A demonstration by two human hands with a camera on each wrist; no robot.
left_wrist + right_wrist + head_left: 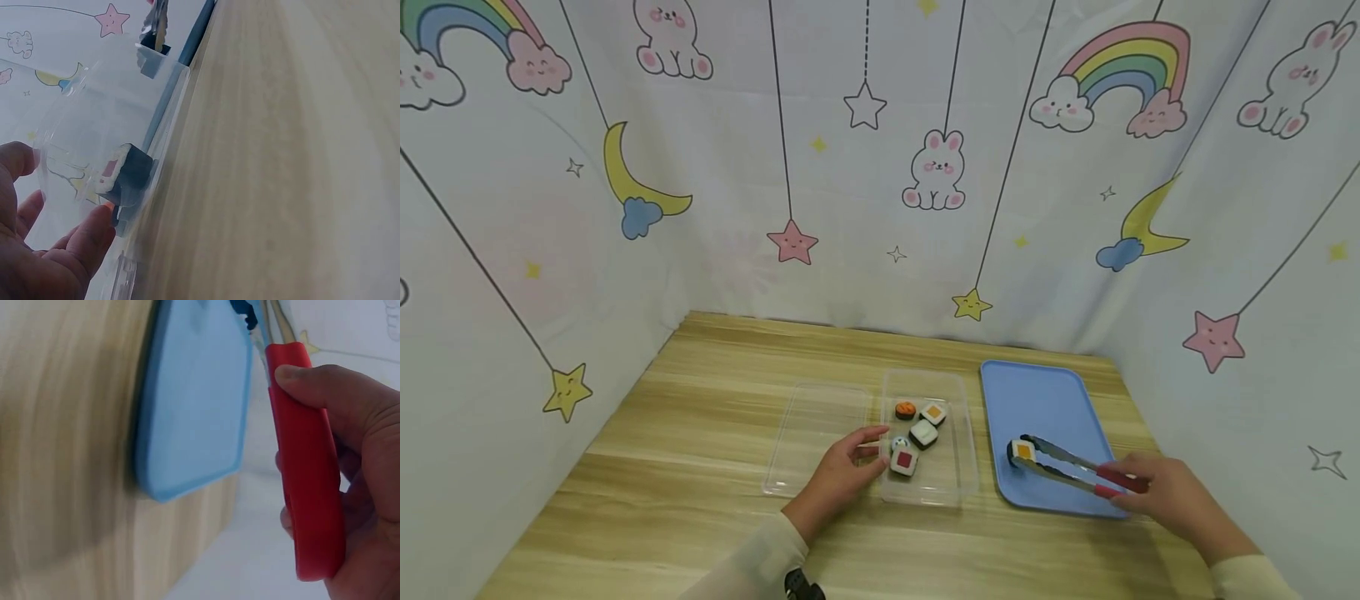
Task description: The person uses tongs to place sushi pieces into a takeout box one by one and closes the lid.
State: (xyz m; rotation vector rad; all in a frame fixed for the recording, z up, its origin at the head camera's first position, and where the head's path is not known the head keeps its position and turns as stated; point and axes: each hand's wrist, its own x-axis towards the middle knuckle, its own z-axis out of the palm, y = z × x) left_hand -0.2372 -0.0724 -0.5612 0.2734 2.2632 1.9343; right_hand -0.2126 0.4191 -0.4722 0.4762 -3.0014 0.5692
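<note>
My right hand (1172,500) grips red-handled metal tongs (1075,458), its thumb pressing along one handle (306,469) in the right wrist view. Between the tongs' tips is a toy sushi roll (1022,451) with a yellow centre, over the left part of a blue tray (1045,392). My left hand (842,475) is at the left side of a clear plastic box (958,483), fingers loosely spread with fingertips right at its wall. Inside sit several sushi pieces, among them a red-centred roll (904,461), a white-topped roll (923,433), a yellow-centred roll (933,413) and an orange-topped piece (906,410).
A clear lid (805,417) lies on the wooden table (685,458) left of the box, partly behind my left hand. Also in the box is a small pale blue-and-white piece (899,443). A printed white curtain (865,183) encloses the table's back and sides.
</note>
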